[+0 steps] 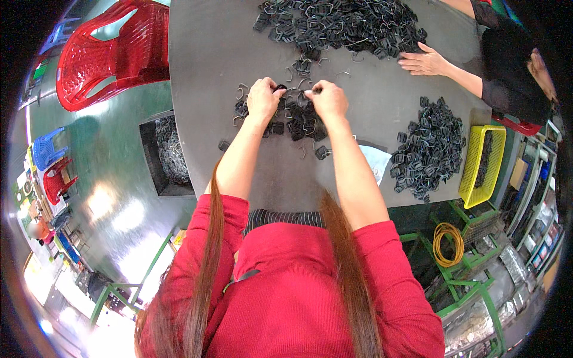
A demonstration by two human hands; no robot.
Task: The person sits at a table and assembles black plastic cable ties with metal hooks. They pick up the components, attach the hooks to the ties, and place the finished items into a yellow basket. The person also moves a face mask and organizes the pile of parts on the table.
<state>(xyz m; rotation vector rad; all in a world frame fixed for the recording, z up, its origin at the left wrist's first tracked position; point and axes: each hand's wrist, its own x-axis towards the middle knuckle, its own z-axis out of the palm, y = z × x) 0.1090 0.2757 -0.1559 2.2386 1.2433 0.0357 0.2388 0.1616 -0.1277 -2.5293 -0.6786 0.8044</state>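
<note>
My left hand [262,101] and my right hand [330,102] face each other over the grey table [209,77]. Each pinches a small black plastic piece at its fingertips, the left thumb and fingers closed on one and the right on another. The exact kind of these pieces is too small to make out. Between and below the hands lies a small cluster of black plastic pieces with bent wire hooks [301,122]. More of them lie partly hidden under my left wrist. One loose hooked piece [322,153] rests beside my right forearm.
A large heap of similar pieces [352,27] covers the far side, with a co-worker's hand [425,62] at its edge. Another heap [430,149] lies right, near a yellow basket [476,179] and a white sheet [373,160]. A black bin [158,179] and red chair [143,48] stand left.
</note>
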